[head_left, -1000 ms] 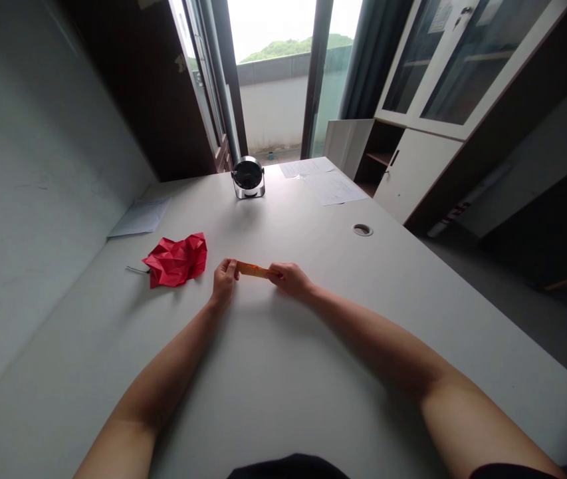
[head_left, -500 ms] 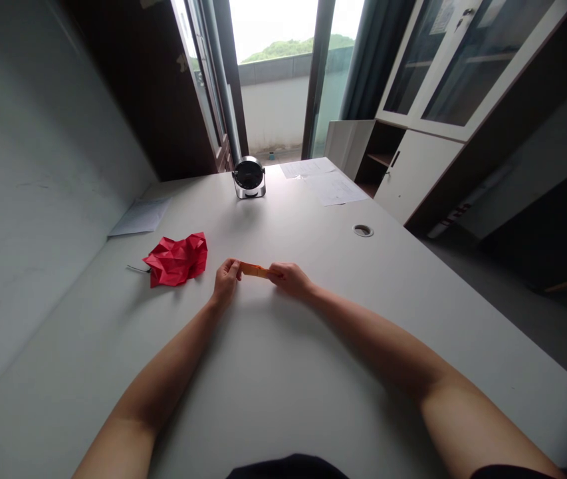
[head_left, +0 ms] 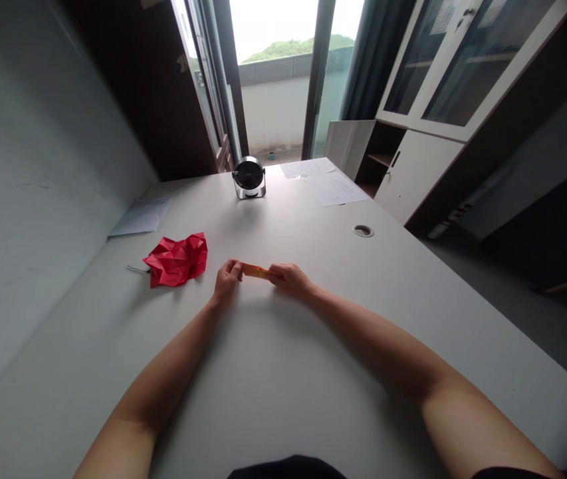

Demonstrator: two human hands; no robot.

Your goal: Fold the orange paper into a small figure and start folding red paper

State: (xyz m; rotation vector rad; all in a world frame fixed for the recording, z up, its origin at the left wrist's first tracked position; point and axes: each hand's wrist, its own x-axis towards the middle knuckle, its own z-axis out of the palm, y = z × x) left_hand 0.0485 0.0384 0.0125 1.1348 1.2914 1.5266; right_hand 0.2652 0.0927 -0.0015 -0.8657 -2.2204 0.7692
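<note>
Between my two hands, a narrow folded orange strip [head_left: 254,271], which looks like paper, is stretched above the white table. My left hand [head_left: 226,280] pinches its left end between thumb and fingers. At the other end, my right hand [head_left: 290,279] is closed on the strip, with the fingers curled round it and part of the strip hidden. A crumpled sheet of red paper [head_left: 176,259] lies to the left of my left hand, with a thin dark wire-like piece sticking out at its left side.
On the white table [head_left: 243,372], a round black fan-like device [head_left: 249,177] on a silver stand is at the back. Paper sheets [head_left: 340,189] lie at the far right edge, and another pile of papers [head_left: 141,217] by the left wall. A round cable hole [head_left: 363,231] is at right.
My left hand has shifted very slightly to the right, so a little less of the orange strip shows between my hands. Everything else stays where it was.
</note>
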